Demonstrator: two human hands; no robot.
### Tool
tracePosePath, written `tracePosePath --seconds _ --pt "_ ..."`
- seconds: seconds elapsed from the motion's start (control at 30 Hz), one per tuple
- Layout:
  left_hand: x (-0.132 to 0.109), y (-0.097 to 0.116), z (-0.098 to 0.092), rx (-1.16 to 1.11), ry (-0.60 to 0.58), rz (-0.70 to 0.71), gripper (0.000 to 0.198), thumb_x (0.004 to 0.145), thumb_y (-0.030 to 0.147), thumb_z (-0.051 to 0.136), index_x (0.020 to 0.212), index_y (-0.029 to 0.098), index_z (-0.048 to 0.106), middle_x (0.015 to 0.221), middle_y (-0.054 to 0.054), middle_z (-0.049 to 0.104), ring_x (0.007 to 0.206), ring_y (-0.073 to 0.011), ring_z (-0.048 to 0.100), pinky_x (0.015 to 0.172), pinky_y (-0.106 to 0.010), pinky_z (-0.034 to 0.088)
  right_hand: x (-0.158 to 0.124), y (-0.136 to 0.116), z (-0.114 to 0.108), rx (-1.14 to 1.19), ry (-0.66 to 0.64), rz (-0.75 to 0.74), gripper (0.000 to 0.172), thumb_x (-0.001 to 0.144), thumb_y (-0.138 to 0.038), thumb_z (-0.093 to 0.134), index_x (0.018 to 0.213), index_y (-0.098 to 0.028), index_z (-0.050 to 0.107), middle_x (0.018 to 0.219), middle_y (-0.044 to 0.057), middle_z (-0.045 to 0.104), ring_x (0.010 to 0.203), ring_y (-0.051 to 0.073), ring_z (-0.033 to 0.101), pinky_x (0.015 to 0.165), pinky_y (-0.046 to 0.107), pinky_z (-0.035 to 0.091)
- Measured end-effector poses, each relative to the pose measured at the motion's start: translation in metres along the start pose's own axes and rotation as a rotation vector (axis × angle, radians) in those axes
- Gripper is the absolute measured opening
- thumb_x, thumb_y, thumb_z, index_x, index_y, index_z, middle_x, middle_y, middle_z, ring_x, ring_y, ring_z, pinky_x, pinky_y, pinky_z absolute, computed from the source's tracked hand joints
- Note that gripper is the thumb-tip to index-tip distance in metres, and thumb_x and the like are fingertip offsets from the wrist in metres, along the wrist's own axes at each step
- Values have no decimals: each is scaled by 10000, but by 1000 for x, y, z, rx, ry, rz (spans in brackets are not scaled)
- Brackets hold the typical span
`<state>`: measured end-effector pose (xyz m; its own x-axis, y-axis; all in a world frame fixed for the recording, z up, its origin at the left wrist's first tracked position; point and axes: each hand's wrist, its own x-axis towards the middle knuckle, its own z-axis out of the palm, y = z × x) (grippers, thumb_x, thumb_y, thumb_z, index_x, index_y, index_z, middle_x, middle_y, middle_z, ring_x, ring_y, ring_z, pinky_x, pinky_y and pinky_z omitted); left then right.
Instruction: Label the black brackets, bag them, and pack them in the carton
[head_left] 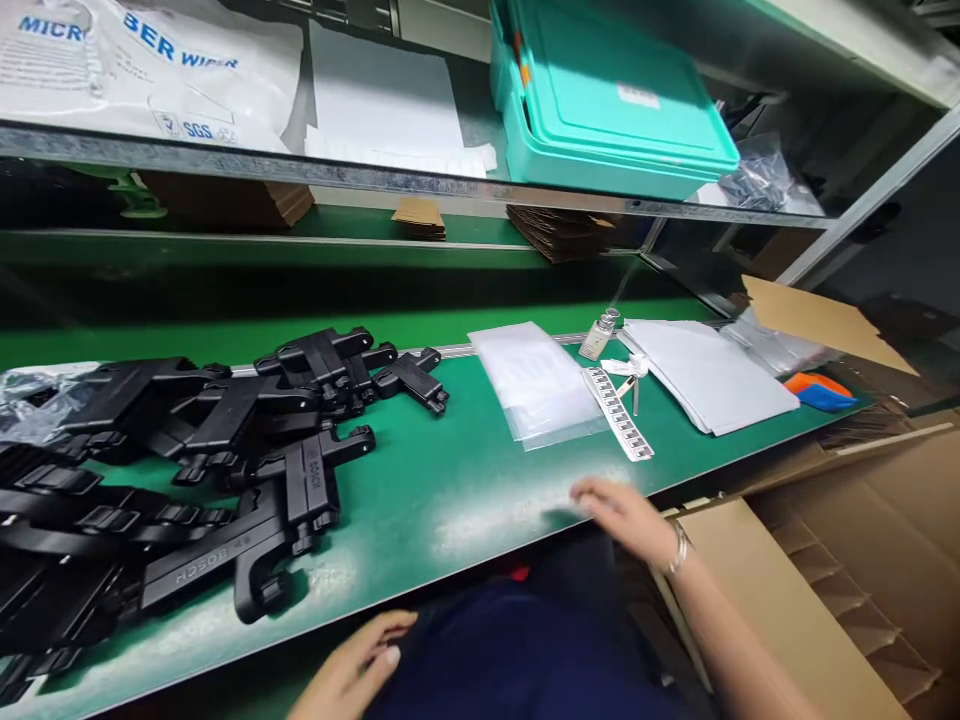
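Note:
My right hand (621,515) lies flat at the front edge of the green table (450,480), fingers stretched out and slightly blurred, holding nothing. A bracelet sits on its wrist. My left hand (352,665) rests below the table edge against my dark blue clothing, fingers loosely apart and empty. A pile of black plastic tool parts (225,450) marked BOSCH covers the left of the table. A stack of clear plastic bags (536,385) and a strip of labels (619,412) lie just beyond my right hand.
A small glass bottle (598,335), white sheets (709,370) and an orange-blue item (821,390) lie at the right. Cardboard boxes with dividers (840,560) stand beside the table. The shelf above holds a teal case (607,100), white paper (386,95) and a wiper bag (150,60).

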<state>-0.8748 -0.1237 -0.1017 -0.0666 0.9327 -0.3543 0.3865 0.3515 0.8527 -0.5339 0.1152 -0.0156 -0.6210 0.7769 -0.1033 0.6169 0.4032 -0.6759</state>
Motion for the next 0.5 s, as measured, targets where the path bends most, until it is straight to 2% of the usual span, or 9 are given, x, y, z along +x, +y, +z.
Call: tracePosePath --seconds 0.07,0.13,0.2,0.27,0.33,0.43,0.5 --pt "17 59 -21 13 -98 81 509 878 602 389 1158 264 648 1129 -64 713 1061 -248 663 975 -367 507 51 11 -55 -127 332 101 291 907 -351 463 1097 -226 644 1132 76 674 1052 215 610 948 365 461" --pt "52 116 -30 166 -67 182 452 920 526 375 1187 256 622 1138 -52 708 1074 -233 651 991 -370 494 99 39 -96 -183 423 202 335 935 -307 418 1175 -174 610 1210 134 634 1078 233 599 966 415 458" --pt "106 165 -26 365 31 326 410 938 462 375 1186 238 613 1242 -59 653 1149 -239 602 1025 -385 465 135 74 -119 -234 452 270 323 950 -343 462 1196 -178 590 1266 132 596 1122 238 576 996 465 438" --pt "175 203 -12 537 132 453 398 951 363 363 1230 185 583 1367 -94 559 1264 -250 514 1089 -400 400 156 106 -122 -278 440 289 333 936 -356 518 1196 -159 584 1279 127 586 1178 254 550 1025 501 407" --pt "248 229 1 707 206 484 416 928 316 441 1300 155 533 1477 -118 440 1354 -273 410 1136 -416 335 163 132 -115 -316 414 269 335 928 -322 515 1190 -129 592 1300 153 580 1237 284 512 1063 532 355" --pt "348 255 6 839 238 420 531 936 330 461 1433 152 396 1591 -111 235 1457 -306 213 1183 -474 212 157 162 -108 -360 395 207 346 921 -292 447 1197 -156 606 1370 163 545 1307 309 450 1105 569 277" --pt "396 265 2 864 211 371 586 948 360 443 1479 144 321 1608 -124 166 1474 -332 143 1176 -536 168 147 181 -114 -380 400 169 353 916 -297 423 1192 -186 614 1362 150 558 1311 311 452 1102 562 291"
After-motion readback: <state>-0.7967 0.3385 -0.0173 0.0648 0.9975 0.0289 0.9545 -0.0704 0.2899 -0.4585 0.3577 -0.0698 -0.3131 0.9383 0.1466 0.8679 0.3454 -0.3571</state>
